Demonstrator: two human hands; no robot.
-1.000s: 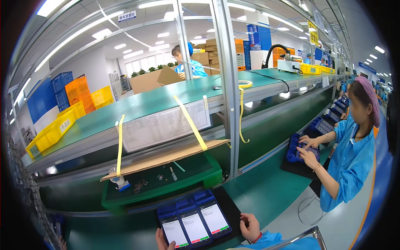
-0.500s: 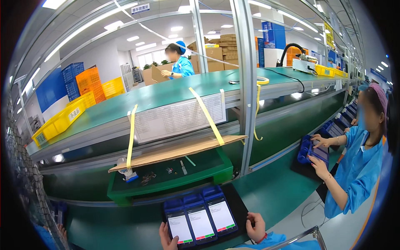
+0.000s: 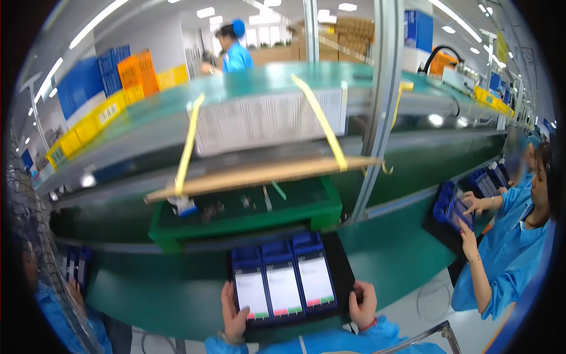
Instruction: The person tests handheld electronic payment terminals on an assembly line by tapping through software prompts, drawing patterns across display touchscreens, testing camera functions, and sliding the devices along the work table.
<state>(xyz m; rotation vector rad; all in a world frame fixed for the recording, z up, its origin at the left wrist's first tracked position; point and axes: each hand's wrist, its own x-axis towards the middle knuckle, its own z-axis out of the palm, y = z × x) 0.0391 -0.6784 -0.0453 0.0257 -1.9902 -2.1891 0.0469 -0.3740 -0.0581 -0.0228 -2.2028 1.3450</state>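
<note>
Three blue-and-black handheld terminals lie side by side in front of me: a left one, a middle one and a right one. Each lit screen is white with a red and a green button at the bottom. They rest on a black mat. My left hand is at the left terminal's lower left side, fingers along its edge and thumb over the screen's red button. By the mat's right edge is my right hand, fingers loosely bent and thumb apart, with nothing visible in it.
A green raised tray holding small parts stands behind the terminals, under a cardboard shelf hung on yellow straps. A metal post rises beyond it. At right, a co-worker handles another terminal; a sleeve shows at far left.
My view has tilted down and shifted, bringing more of the near bench edge in. My left thumb has straightened at the lower screen. The right hand stays by the mat.
</note>
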